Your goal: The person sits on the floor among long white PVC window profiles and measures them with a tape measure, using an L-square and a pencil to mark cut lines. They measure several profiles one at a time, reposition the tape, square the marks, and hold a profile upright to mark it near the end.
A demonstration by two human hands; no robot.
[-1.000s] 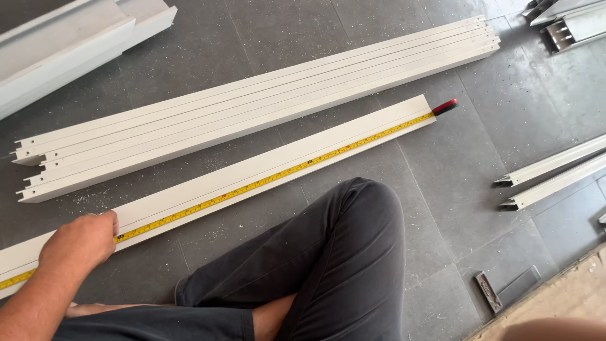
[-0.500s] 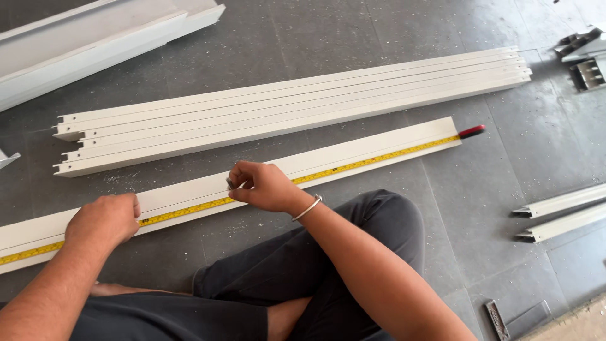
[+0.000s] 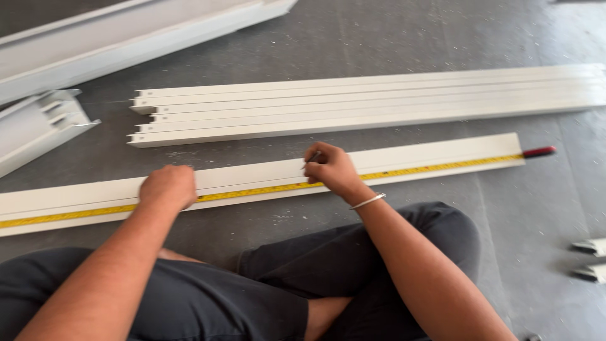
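The left hand (image 3: 168, 186) presses closed-fisted on the yellow tape measure (image 3: 435, 168) to pin it flat along the white rail (image 3: 429, 155), while the right hand (image 3: 331, 169), just beside it, pinches a pencil (image 3: 313, 156) against that rail.

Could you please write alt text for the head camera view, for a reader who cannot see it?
A seated person's left hand presses a yellow tape measure onto a long white profile on the grey floor, while the right hand holds a thin marking tool to it. A stack of white profiles lies behind.
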